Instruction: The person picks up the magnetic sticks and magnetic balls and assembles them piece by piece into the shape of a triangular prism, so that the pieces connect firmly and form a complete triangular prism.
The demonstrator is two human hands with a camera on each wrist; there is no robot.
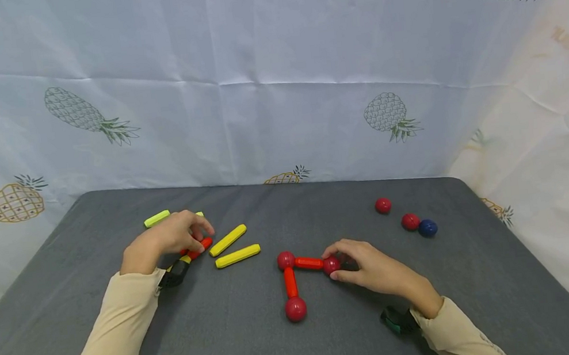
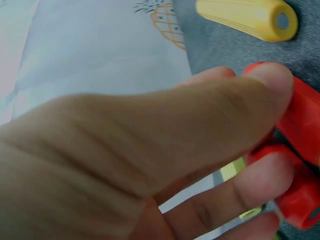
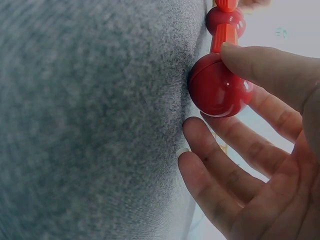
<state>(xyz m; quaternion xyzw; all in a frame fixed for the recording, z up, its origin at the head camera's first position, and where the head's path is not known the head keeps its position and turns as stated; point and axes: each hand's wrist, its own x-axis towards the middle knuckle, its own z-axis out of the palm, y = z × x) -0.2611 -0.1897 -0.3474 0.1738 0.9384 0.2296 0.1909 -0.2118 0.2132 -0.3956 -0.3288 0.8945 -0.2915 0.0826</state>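
Note:
At the left, my left hand (image 1: 168, 236) pinches a red magnetic rod (image 1: 200, 248) with the thumb (image 2: 272, 80) on its end. A second red rod (image 2: 295, 195) lies beside it, under the other fingers. My right hand (image 1: 377, 266) holds a red ball (image 1: 331, 265) between thumb and fingers, its remaining fingers spread near the cloth. That ball is joined by a red rod (image 1: 309, 263) to a corner ball (image 1: 286, 260). From the corner, another red rod (image 1: 290, 283) runs toward me to a larger-looking red ball (image 1: 295, 309), forming an L shape.
Two yellow rods (image 1: 238, 256) lie right of my left hand, and yellow-green rods (image 1: 157, 218) are behind it. Two loose red balls (image 1: 383, 206) and a dark blue ball (image 1: 427, 228) sit at the back right. A pineapple-print curtain (image 1: 302, 48) hangs behind the grey table (image 1: 228, 334).

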